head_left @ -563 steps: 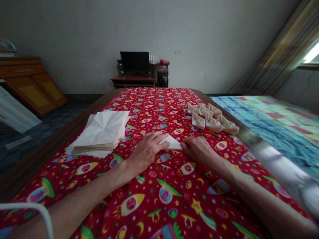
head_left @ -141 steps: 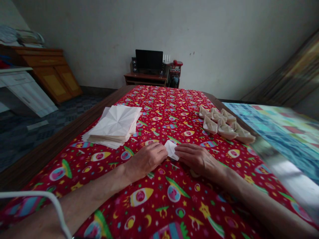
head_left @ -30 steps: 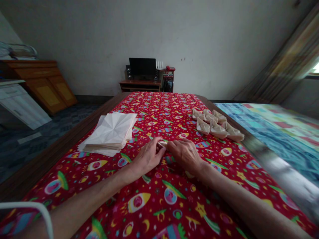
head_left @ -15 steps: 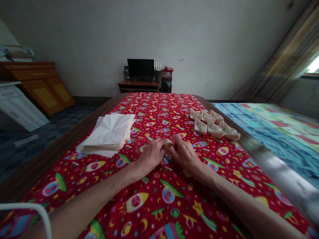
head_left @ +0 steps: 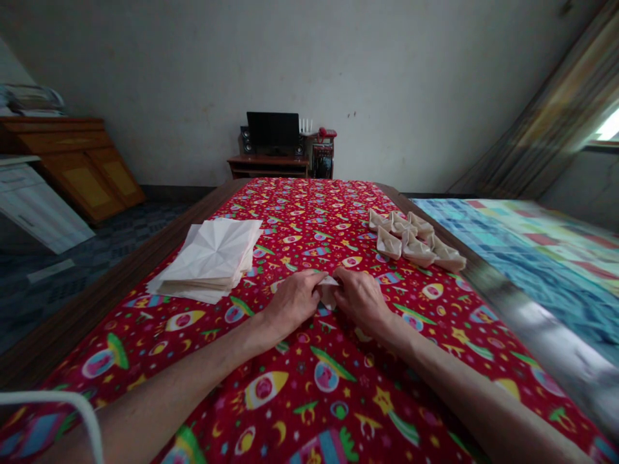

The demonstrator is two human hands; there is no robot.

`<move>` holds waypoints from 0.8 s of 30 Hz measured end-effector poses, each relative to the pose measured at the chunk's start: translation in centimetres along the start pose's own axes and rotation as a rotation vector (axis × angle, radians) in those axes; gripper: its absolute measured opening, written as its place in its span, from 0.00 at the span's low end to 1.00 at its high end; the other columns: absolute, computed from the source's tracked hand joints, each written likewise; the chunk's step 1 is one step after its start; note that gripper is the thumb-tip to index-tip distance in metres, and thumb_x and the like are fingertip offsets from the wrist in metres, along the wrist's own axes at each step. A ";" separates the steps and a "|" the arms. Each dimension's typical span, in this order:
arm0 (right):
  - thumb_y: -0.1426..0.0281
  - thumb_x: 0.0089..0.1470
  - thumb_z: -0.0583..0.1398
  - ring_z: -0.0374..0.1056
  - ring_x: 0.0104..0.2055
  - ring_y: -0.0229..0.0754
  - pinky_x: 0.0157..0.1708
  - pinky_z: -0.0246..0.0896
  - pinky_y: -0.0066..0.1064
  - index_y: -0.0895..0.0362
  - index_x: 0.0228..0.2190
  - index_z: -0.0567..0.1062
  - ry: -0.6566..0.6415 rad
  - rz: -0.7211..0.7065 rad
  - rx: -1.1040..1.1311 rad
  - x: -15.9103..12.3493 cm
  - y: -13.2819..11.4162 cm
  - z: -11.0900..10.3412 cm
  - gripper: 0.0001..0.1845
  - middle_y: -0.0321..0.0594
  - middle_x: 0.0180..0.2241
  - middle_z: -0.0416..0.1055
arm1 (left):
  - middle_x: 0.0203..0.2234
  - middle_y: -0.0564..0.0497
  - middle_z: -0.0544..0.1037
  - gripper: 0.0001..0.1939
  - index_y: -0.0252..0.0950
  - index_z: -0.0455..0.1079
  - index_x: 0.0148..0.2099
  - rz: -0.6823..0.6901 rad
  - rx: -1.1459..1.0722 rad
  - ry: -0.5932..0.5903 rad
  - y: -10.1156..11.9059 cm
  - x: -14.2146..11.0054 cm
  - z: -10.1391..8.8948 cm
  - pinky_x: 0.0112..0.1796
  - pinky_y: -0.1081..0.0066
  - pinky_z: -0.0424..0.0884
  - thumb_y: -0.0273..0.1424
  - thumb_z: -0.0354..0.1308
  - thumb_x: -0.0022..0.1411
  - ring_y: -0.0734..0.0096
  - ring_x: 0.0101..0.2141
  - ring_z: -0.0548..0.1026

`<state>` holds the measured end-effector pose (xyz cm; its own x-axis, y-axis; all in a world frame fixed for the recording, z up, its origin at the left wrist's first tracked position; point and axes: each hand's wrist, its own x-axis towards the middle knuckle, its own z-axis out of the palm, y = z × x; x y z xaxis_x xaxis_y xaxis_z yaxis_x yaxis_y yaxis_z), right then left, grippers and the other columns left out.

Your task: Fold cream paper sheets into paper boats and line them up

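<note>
A small folded piece of white paper (head_left: 329, 296) is pinched between my two hands over the middle of the red patterned tablecloth (head_left: 309, 361). My left hand (head_left: 297, 296) grips its left side, fingers closed. On the opposite side my right hand (head_left: 362, 298) is closed on it too. Much of the paper is hidden behind the fingers. To the left lies a stack of creased white paper squares (head_left: 215, 248), the top one showing folds that radiate from its centre. At the right, several folded paper boats (head_left: 418, 254) stand in two rows.
A white curved cable or tube (head_left: 72, 398) crosses the lower left corner. Beyond the table's far end stand a monitor (head_left: 273, 131) and speakers on a small desk. A bed with a blue cover (head_left: 493, 258) adjoins the right side, and wooden cabinets (head_left: 77, 167) stand left.
My right hand's fingers have come down and curled closer against the paper. The paper's upper edge now lies flatter between both hands. The stack and boats have stayed put.
</note>
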<state>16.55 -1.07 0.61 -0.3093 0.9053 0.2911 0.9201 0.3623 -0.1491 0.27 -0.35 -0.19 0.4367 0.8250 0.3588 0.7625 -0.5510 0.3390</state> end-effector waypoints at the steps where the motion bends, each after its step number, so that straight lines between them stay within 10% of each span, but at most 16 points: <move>1: 0.72 0.52 0.55 0.61 0.24 0.37 0.23 0.41 0.28 0.57 0.30 0.71 -0.017 -0.003 -0.023 -0.1 0.0 -0.1 0.05 0.39 0.26 0.71 | 0.34 0.50 0.76 0.17 0.38 0.71 0.48 0.008 0.021 -0.010 -0.1 -0.1 0.0 0.38 0.71 0.69 0.21 0.50 0.59 0.67 0.37 0.74; 18: 0.65 0.61 0.52 0.60 0.39 0.44 0.36 0.60 0.34 0.56 0.42 0.69 -0.005 -0.525 -0.197 -2.9 2.7 -1.1 0.11 0.45 0.38 0.65 | 0.43 0.47 0.69 0.13 0.38 0.65 0.51 0.320 0.266 -0.154 -0.4 -2.2 -2.0 0.43 0.63 0.67 0.30 0.48 0.65 0.62 0.44 0.67; 24: 0.66 0.61 0.52 0.62 0.40 0.44 0.34 0.61 0.33 0.54 0.41 0.72 0.000 -0.400 -0.046 -3.1 2.9 -0.5 0.11 0.45 0.40 0.67 | 0.42 0.47 0.70 0.10 0.36 0.69 0.46 0.338 0.195 -0.123 -0.7 -2.0 -1.5 0.45 0.64 0.68 0.32 0.52 0.64 0.63 0.44 0.67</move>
<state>20.29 -2.91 -0.21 -0.6455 0.6945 0.3178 0.7365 0.6762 0.0182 -1.86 -1.79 0.19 0.7230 0.6169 0.3110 0.6374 -0.7692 0.0441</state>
